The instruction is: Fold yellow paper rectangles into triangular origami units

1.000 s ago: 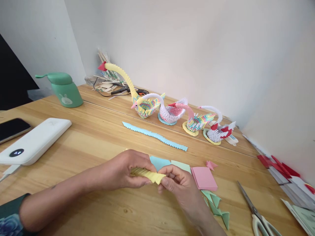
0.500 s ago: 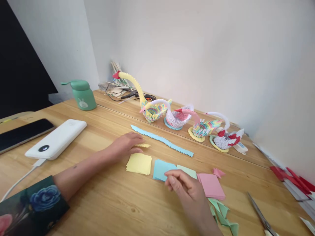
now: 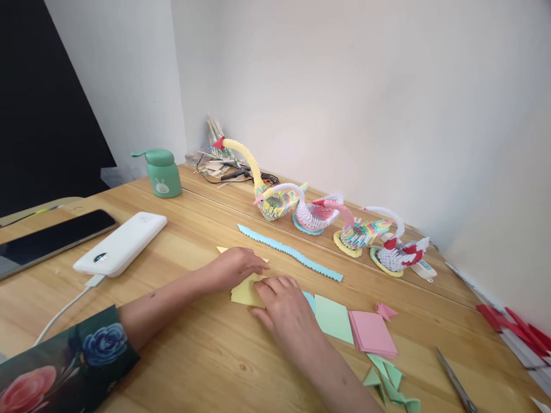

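Note:
My left hand [image 3: 235, 268] lies low over the table, fingers stretched toward the right, at the back edge of a stack of square yellow paper [image 3: 246, 293]. Both ends of a folded yellow paper strip [image 3: 221, 249] stick out from behind this hand; its middle is hidden. My right hand [image 3: 286, 304] rests palm down across the right side of the yellow stack, thumb and fingers apart. It covers most of the blue paper stack [image 3: 309, 300]. Beyond the hands lies a long, zigzag-edged blue paper strip [image 3: 288, 250].
Green paper [image 3: 333, 318], pink paper [image 3: 373, 332], folded green pieces [image 3: 390, 378] and scissors [image 3: 456, 378] lie to the right. Several paper swans [image 3: 316, 215] line the back. A power bank [image 3: 120, 244], a phone [image 3: 55, 241] and a green bottle [image 3: 164, 175] stand or lie left.
My right hand has moved left from above the blue stack onto the yellow stack. My left hand now reaches over the stack's back edge. The whole view has shifted slightly.

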Available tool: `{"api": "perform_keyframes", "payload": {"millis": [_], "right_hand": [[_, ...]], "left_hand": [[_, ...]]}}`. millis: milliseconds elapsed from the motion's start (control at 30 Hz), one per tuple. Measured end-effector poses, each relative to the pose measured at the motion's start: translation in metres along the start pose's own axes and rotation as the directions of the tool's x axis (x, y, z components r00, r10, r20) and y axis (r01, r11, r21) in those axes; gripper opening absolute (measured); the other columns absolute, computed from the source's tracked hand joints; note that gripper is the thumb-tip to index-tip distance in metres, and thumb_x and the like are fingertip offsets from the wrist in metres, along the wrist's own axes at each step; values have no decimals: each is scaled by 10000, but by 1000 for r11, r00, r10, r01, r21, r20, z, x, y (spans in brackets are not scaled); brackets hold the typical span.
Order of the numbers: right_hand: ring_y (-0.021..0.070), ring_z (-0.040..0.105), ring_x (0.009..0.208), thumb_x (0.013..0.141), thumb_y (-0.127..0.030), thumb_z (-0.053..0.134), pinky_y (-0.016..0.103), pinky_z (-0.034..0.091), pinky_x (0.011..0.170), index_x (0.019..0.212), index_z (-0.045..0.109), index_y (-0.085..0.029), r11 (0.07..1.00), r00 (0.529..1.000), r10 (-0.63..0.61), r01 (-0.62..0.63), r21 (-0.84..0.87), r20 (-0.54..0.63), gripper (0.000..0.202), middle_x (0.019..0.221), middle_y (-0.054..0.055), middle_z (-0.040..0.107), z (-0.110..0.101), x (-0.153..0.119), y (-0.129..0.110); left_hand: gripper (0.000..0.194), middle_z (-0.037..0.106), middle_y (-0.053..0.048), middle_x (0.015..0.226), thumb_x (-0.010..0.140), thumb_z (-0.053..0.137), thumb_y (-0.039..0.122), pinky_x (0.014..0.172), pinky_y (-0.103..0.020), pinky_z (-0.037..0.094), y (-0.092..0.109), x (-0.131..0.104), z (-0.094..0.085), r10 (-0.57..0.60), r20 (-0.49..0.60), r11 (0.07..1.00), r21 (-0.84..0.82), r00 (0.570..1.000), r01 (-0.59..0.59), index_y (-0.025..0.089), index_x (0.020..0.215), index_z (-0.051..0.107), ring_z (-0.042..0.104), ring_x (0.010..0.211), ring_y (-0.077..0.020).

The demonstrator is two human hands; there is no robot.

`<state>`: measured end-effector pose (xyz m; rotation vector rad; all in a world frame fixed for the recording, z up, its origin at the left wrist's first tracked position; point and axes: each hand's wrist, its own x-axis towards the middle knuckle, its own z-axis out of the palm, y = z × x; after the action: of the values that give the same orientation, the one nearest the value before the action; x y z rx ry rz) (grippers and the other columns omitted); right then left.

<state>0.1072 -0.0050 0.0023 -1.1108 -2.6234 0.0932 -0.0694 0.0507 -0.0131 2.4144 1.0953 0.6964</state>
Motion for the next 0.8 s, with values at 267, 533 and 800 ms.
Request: {"api": "perform_keyframes", "payload": {"millis": [267, 533, 800], "right_hand": [[248, 585, 964, 716, -147, 728, 406, 486, 829, 1038, 639, -171, 970, 997, 60, -69, 233, 45, 334, 1046, 77, 658, 0, -19, 10], [202, 611, 947, 802, -136, 638, 357, 475, 827, 917, 687, -207, 912, 996, 77, -87, 402, 40, 144, 1016, 45, 684, 2, -22, 20], [191, 589, 796, 842, -78, 526, 360, 440, 735, 757, 611, -173, 934, 993, 12, 30, 356, -116, 154, 866, 49, 679, 15, -26, 14]], "left_hand": [[259, 737, -34, 866, 866, 461, 150, 724, -199, 466, 8, -1, 4, -64, 130, 971, -221, 989, 92, 160, 1013, 674, 663, 818, -153], [251, 737, -26, 871, 855, 489, 153, 718, -193, 463, 7, -3, 6, -93, 166, 940, -309, 982, 142, 172, 1028, 670, 666, 799, -146], [217, 740, -33, 885, 841, 540, 176, 722, -190, 456, 7, -1, 6, -81, 175, 933, -332, 981, 136, 168, 1006, 681, 670, 830, -158]]}}
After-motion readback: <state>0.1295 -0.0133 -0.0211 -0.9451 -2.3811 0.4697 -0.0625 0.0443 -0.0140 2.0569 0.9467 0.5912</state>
